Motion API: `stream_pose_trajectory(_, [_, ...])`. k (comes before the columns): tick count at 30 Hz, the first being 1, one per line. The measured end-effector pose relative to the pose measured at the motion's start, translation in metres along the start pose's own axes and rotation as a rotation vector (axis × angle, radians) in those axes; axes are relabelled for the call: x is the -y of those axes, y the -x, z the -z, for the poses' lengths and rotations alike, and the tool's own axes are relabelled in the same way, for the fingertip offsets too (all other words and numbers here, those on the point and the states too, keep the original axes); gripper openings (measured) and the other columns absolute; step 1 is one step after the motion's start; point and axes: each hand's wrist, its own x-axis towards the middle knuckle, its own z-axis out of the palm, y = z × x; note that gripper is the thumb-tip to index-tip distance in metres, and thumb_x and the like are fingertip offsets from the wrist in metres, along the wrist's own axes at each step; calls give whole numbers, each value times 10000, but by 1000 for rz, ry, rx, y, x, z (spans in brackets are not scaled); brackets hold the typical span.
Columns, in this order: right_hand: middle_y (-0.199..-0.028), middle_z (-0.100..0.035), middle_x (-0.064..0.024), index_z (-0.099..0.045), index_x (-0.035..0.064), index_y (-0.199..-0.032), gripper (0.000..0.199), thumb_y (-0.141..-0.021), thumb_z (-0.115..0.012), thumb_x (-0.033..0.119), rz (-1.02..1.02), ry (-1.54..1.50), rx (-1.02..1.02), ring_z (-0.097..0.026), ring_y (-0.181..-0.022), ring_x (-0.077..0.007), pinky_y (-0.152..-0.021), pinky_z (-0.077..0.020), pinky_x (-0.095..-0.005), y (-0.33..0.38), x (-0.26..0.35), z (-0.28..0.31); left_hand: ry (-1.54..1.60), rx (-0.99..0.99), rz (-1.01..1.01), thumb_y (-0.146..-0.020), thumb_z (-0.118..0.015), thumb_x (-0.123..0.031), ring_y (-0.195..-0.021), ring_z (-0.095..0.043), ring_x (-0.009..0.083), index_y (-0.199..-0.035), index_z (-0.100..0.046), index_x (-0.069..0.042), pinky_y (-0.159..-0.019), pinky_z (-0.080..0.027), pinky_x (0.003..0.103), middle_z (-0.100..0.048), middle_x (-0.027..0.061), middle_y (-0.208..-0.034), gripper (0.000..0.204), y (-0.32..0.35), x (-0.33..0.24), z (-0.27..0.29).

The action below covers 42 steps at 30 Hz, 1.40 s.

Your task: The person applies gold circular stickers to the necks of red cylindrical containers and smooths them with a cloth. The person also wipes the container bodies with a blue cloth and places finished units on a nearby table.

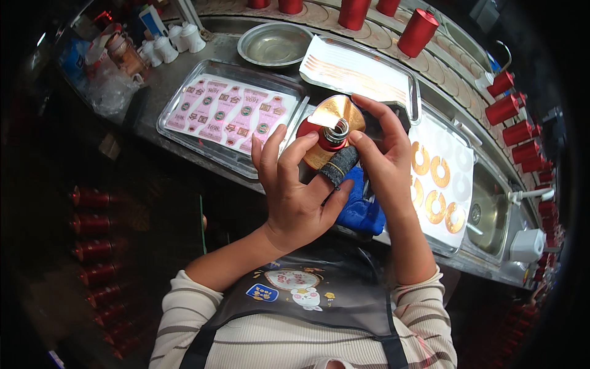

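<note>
A red bottle (330,145) with a bare metallic neck faces up between my hands. A shiny gold curved label (349,111) lies around its shoulder, one end standing off near the neck. My left hand (295,197) grips the bottle's left side, a fingertip pressed close to the neck. One of its fingers wears a dark wrap (341,165) bound with a yellowish band. My right hand (387,160) pinches the label at the right, thumb by the neck and index finger at the far edge. The bottle's lower body is hidden.
A tray of pink printed labels (175,132) lies left, a metal bowl (246,46) beyond it. Another tray (413,92) holds striped strips. At right are a white sheet of gold C-shaped labels (458,184), a blue cloth (362,212) and a sink (491,230). Red bottles (419,34) line a curved conveyor (455,67).
</note>
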Motion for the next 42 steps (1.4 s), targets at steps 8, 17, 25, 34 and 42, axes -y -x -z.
stream_pose_trajectory(8, [-1306, -595, -69, -566, 22, -1355, 550, -817, -677, -14, -11, -83, 183, -575, -806, -13, -668, -477, -161, -12, 0, 16, 278, -52, 157, -637, -947, -261, -1336, -375, 376, -1308, -511, 4, -1103, -361, 449, -342, 198, -1414, 843, -12, 8, -6])
stream_pose_trajectory(17, [-1171, -634, -41, -618, 14, -1278, 475, -806, -659, -19, -111, -151, 160, -551, -767, -9, -651, -465, -164, -15, 2, 17, 1295, 574, 525, -623, -925, -100, -1264, -545, 195, -1437, -416, -45, -1075, -435, 350, -543, 104, -1375, 962, -41, 58, 2])
stream_pose_trajectory(25, [-1287, -587, -54, -543, 14, -1366, 542, -836, -653, 31, -253, -275, 99, -587, -988, -55, -780, -495, -200, -2, 11, 16, 780, 395, 424, -581, -971, -146, -1299, -517, 211, -1452, -422, -72, -1111, -397, 355, -527, 85, -1403, 1031, -15, 50, 2])
stream_pose_trajectory(34, [-1274, -540, -105, -481, 45, -1434, 688, -820, -769, 157, -20, 115, 56, -572, -1061, -130, -645, -485, -197, 20, 10, -1, 1358, 436, 605, -934, -688, -193, -1292, -515, 193, -1463, -400, -43, -1104, -399, 356, -538, 106, -1376, 620, -34, 52, 8])
stream_pose_trajectory(42, [-1276, -521, -110, -465, 46, -1444, 712, -814, -770, 177, -89, 69, 88, -571, -1000, -112, -636, -476, -188, 17, 13, 0, 1401, 450, 617, -915, -676, -140, -1280, -519, 196, -1469, -376, -40, -1089, -412, 360, -539, 110, -1364, 638, -33, 48, 11])
